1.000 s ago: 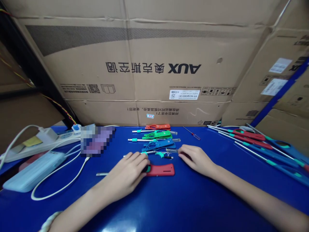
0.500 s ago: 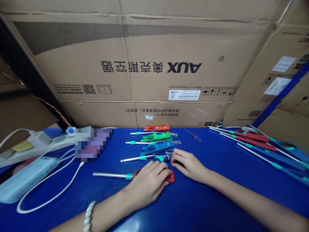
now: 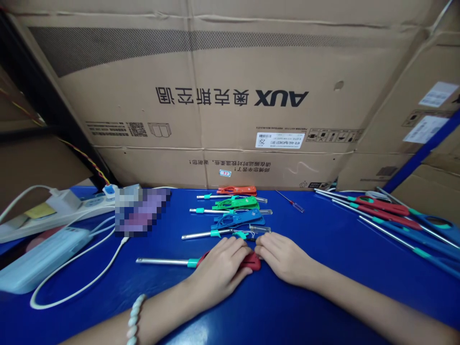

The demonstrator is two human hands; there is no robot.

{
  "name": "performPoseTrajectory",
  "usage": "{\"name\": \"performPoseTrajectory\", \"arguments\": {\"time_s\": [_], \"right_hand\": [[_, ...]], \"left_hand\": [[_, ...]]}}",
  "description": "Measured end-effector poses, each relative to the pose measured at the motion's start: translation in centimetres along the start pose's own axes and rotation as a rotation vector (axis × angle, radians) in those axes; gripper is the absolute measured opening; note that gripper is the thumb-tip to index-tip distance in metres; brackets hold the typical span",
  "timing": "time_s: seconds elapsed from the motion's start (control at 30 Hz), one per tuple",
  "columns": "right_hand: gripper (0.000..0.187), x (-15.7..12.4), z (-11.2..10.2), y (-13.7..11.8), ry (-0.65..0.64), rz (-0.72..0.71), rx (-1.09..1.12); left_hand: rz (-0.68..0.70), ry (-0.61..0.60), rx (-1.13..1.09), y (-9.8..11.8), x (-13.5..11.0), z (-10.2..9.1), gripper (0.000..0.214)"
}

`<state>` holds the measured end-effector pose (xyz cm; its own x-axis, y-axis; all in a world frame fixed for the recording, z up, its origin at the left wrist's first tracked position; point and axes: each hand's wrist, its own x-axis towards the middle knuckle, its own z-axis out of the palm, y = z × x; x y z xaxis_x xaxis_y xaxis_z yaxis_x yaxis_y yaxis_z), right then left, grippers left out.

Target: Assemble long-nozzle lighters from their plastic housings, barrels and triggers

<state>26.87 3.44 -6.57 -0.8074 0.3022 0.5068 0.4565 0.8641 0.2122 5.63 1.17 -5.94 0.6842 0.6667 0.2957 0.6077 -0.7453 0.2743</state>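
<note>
A red-handled tool (image 3: 252,261) with a teal collar and a thin metal tube (image 3: 161,261) lies on the blue table (image 3: 323,287). My left hand (image 3: 221,269) rests over its handle with the fingers curled around it. My right hand (image 3: 283,256) is just to the right, its bent fingertips pressed on the handle's right end and touching my left fingers. Just beyond my hands lie a loose metal tube with teal parts (image 3: 201,235), then a blue tool (image 3: 239,219), a green one (image 3: 235,203) and an orange one (image 3: 237,190), in a row.
A small screwdriver (image 3: 292,201) lies behind my right hand. Several long red and blue tools (image 3: 388,213) fan out at the right. At the left are a power strip (image 3: 53,213), a pale power bank (image 3: 39,258) and a white cable (image 3: 82,285). Cardboard boxes (image 3: 230,96) wall off the back.
My left hand slid right along the red handle, uncovering the tube and teal collar. My right hand came down from the loose parts and closed in on the handle's right end.
</note>
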Motion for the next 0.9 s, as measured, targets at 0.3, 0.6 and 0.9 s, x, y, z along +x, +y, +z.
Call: {"name": "performPoseTrajectory", "arguments": {"time_s": [0.3, 0.6, 0.9], "right_hand": [[0.028, 1.1, -1.5, -0.7, -0.139, -0.13, -0.261], [0.023, 1.4, -2.0, -1.4, -0.147, -0.181, -0.242], [0.02, 1.1, -1.8, -1.4, -0.181, -0.17, -0.217]], "left_hand": [[0.003, 0.024, 0.082, -0.2, 0.1, 0.5, 0.013], [-0.106, 0.124, -0.149, 0.1, 0.3, 0.5, 0.042], [-0.12, 0.124, -0.196, 0.1, 0.2, 0.7, 0.046]]}}
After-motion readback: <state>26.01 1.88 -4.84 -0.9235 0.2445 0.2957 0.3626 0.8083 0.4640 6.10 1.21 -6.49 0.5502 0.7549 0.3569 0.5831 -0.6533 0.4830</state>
